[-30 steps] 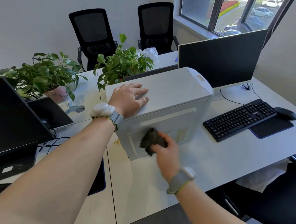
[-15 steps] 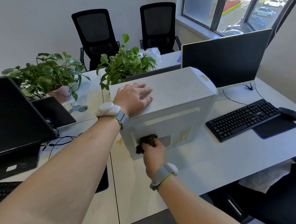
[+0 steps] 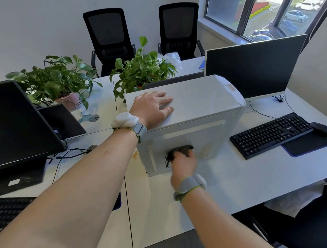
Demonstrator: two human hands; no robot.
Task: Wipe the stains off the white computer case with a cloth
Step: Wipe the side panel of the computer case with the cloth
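White metal computer case (image 3: pixel 199 107) stands upright at frame centre on the white desk (image 3: pixel 253 180), long top face up, side panel facing the camera. Yellowish stains (image 3: pixel 205 150) show on the lower right of that panel; vent grille (image 3: pixel 167 162) at its lower middle, partly covered

Dark crumpled cloth (image 3: pixel 180 151) pressed flat against the side panel, just left of the stains and above the grille. Right hand (image 3: pixel 183 165) has fingers curled round the cloth and holds it to the panel; hand is motion-blurred. Left hand (image 3: pixel 152 109) lies palm down on the case top near its left end, fingers straight and spread, holding nothing. Both wrists wear grey-strapped bands

Outward: black monitor (image 3: pixel 253 67) stands just behind the case at upper right, black keyboard (image 3: pixel 270 135) right of the case, black mouse (image 3: pixel 322 129) on a dark mouse pad (image 3: pixel 308 146) at far right. Two green leafy potted plants (image 3: pixel 142 69) (image 3: pixel 53 79) behind and left of the case. Second dark monitor (image 3: pixel 16 121) at the left edge, cables beside its base. Two black mesh office chairs (image 3: pixel 109 34) (image 3: pixel 179 26) against the back wall, window (image 3: pixel 266 10) at upper right
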